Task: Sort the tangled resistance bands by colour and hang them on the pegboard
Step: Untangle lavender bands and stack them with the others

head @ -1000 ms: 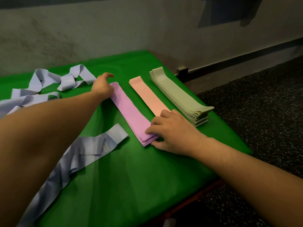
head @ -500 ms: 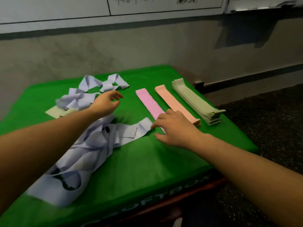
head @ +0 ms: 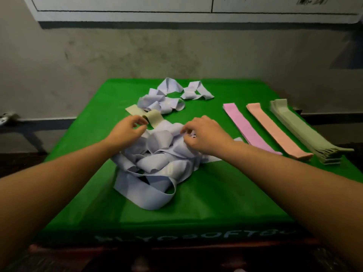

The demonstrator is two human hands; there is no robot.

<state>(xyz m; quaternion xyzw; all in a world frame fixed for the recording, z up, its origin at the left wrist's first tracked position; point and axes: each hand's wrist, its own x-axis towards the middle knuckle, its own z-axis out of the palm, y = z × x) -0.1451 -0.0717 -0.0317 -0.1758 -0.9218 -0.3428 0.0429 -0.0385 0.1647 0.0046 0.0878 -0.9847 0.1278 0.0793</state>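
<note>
A tangled heap of pale blue bands (head: 157, 160) lies in the middle of the green table (head: 216, 197). More pale blue bands (head: 170, 95) lie further back. My left hand (head: 127, 130) pinches one end of a loose pale green band (head: 151, 116) at the heap's far left edge. My right hand (head: 202, 134) grips a pale blue band at the top of the heap with curled fingers. Three flat sorted stacks lie side by side at the right: purple bands (head: 247, 126), salmon bands (head: 275, 128) and pale green bands (head: 306, 130).
A grey wall stands behind the table, with a white board (head: 176, 8) high up on it. Dark floor shows to the left and right of the table. A strip of bare green cloth lies between the heap and the table's front edge.
The view has swung left and the heap is now central. My left hand has dropped onto the pale green band. My right hand has left the purple stack and taken hold of the blue heap.
</note>
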